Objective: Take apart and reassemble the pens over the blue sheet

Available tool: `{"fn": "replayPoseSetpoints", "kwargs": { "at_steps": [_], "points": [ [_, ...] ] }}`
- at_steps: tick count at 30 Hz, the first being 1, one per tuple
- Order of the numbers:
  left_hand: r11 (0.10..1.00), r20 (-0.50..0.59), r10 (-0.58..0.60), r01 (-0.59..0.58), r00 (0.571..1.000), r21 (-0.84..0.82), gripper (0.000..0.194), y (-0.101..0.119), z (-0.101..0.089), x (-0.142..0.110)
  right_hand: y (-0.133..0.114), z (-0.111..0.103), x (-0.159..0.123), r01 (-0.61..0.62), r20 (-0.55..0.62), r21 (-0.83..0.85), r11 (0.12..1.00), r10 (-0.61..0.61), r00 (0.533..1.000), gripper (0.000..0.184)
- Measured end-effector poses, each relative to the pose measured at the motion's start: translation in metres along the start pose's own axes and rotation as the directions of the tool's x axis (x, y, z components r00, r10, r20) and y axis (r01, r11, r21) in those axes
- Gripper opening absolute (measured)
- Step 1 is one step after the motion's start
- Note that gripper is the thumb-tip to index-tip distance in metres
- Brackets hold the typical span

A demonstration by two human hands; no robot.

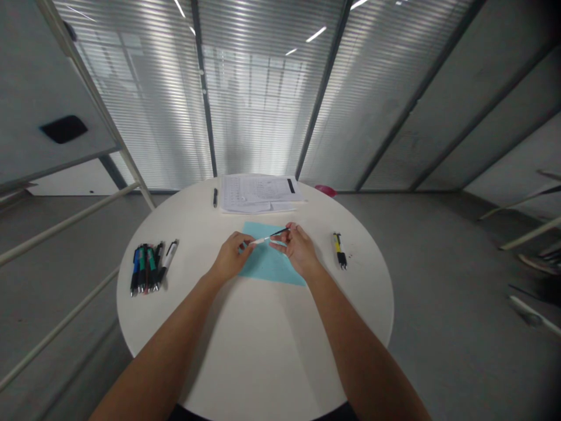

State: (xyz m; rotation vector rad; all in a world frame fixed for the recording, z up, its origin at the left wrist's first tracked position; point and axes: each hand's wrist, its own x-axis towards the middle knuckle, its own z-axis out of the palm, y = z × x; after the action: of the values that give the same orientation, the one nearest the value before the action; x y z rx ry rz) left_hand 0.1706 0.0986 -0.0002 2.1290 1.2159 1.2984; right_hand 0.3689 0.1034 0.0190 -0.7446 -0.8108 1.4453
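**Left hand (232,255) and right hand (298,248) pinch a slim white-and-black pen (265,240) over a light-blue sheet (274,268)**

Slatted blinds (263,105) behind glass fill the far side, with a grey floor (438,292) around a round white table (258,356). Far edge of the table: stacked printed papers (260,193), a black pen (215,197) beside them, and a pinkish-red object (325,190) just past the rim. Left of the hands, a tight row of blue, green and black pens (146,268) lies beside a white pen (169,260); to the right lies a yellow-and-black pen (339,250).

The held pen is in the air, just above the sheet and between the hands. Left fingers (248,241) are together, clamped on its white barrel. Right fingers (284,230) are closed on its dark end; whether it is in one piece can't be told at this size. Risk: a loose pinch could drop it, and its round barrel could roll on the smooth, hard tabletop. The thin matte paper could also slide.
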Motion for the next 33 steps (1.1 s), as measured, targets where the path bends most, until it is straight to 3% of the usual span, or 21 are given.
{"fn": "replayPoseSetpoints", "kwargs": {
  "at_steps": [13, 26, 33],
  "points": [
    [1.000, 0.013, 0.005, -0.005, 1.000, -0.003, 0.017, 0.0011, 0.0003, -0.0005, 0.0008, 0.0012, -0.0024, -0.012, 0.033, -0.045, 0.999, 0.013, 0.999, 0.037],
    [0.999, 0.082, -0.028, 0.030, 0.996, -0.024, 0.022, 0.0026, 0.0023, -0.0035, 0.0007, 0.0033, -0.0062, -0.050, 0.112, -0.112, 0.992, 0.063, 0.992, 0.024],
    [0.999, 0.022, -0.016, 0.017, 1.000, -0.044, 0.020, 0.0050, 0.0023, -0.0024, 0.0024, 0.0041, -0.0060, -0.077, 0.122, -0.160, 0.984, 0.098, 0.988, 0.023]
  ]
}}
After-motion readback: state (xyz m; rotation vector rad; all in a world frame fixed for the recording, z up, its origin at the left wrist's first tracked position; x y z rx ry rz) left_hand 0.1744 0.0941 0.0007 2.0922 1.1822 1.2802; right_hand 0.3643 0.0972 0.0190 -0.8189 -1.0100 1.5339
